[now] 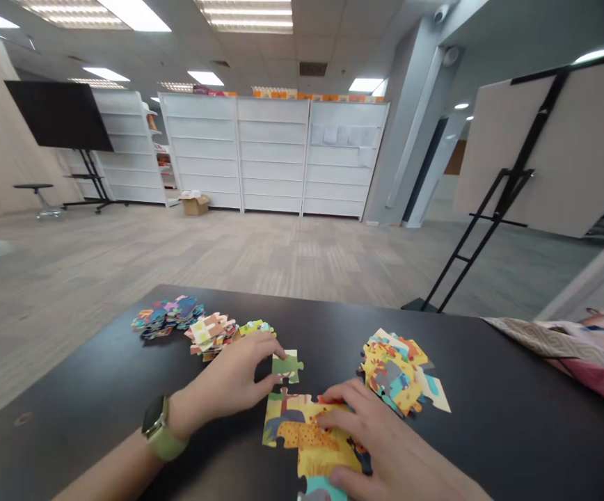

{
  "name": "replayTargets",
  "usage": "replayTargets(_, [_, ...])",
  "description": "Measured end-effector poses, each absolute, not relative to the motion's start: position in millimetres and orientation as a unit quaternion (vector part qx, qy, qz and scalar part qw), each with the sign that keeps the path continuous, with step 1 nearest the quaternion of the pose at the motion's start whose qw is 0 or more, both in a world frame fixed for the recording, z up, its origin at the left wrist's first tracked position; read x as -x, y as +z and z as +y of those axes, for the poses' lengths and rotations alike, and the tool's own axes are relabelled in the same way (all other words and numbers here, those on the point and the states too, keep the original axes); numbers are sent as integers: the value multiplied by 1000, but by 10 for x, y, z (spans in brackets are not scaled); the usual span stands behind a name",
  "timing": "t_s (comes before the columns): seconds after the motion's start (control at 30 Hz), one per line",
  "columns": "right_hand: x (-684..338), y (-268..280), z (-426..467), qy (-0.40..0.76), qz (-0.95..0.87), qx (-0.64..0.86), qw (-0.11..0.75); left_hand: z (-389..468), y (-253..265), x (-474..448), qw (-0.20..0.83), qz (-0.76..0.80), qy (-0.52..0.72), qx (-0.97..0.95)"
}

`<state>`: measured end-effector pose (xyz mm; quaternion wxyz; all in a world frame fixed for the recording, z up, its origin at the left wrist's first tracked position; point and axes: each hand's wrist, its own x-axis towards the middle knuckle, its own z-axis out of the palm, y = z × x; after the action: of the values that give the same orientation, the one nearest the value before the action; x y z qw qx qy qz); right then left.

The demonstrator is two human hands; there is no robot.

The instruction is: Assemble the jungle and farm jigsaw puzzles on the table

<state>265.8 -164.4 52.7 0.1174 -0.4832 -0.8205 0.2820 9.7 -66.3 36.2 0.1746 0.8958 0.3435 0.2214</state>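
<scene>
On the dark table, my left hand [239,372] has its thumb and index finger on the left side of a green puzzle piece [292,367]. Just below that piece lies a joined section of yellow puzzle pieces [302,438] with a spotted orange animal on it. My right hand [372,435] rests over the right part of this section, its fingers spread and partly hiding the picture. A turquoise and grey part shows at the bottom edge. Beyond my right hand sits a pile of yellow puzzle pieces [393,372].
At the table's [93,417] far left are a dark blue puzzle pile [169,316], a red and cream pile [211,334] and a small green pile [257,325]. Patterned fabric [568,348] lies at the right edge. A black stand [482,229] rises beyond the table.
</scene>
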Motion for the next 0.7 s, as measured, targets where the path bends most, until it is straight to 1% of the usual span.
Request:
replayTargets(0.13, [-2661,541,-1647,284,-818,487,114,-608,263,-100,137,323,166,-921])
replayTargets(0.33, [-2663,566,-1642,291,-816,487,108,-587,296,-106,144,301,138,-933])
replayTargets(0.5, [-2665,568,-1646,293,-815,489,105,-616,397,-52,175,255,124,-943])
replayTargets(0.7, [-2690,526,-1645,292,-816,485,116,-606,345,-42,169,268,125,-940])
